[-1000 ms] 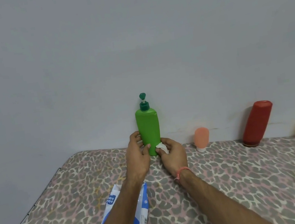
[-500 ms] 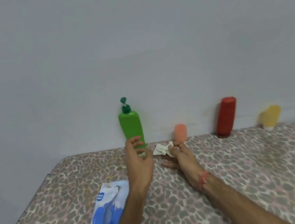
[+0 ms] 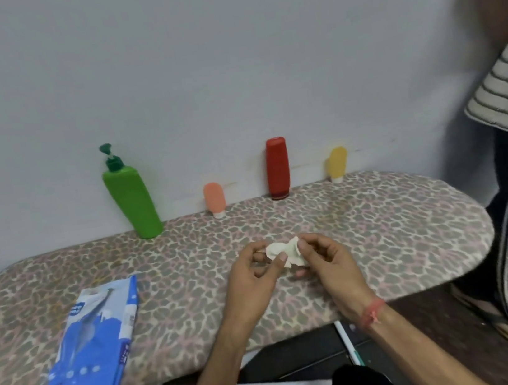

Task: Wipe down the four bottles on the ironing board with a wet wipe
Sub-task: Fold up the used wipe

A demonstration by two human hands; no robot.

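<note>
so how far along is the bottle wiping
Can't tell which bottles are clean. Both hands, left hand and right hand, hold the crumpled wipe away from them. The green bottle, orange bottle, red bottle and yellow bottle stand untouched.

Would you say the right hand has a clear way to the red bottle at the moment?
Probably yes: bare board lies between the right hand and the red bottle, though that hand shares the wipe with the left hand.

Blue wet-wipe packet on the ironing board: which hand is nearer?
Left. The left hand sits to the right of the blue wet-wipe packet, with bare board between them. The right hand is farther right still. Both hands pinch the crumpled white wipe.
</note>
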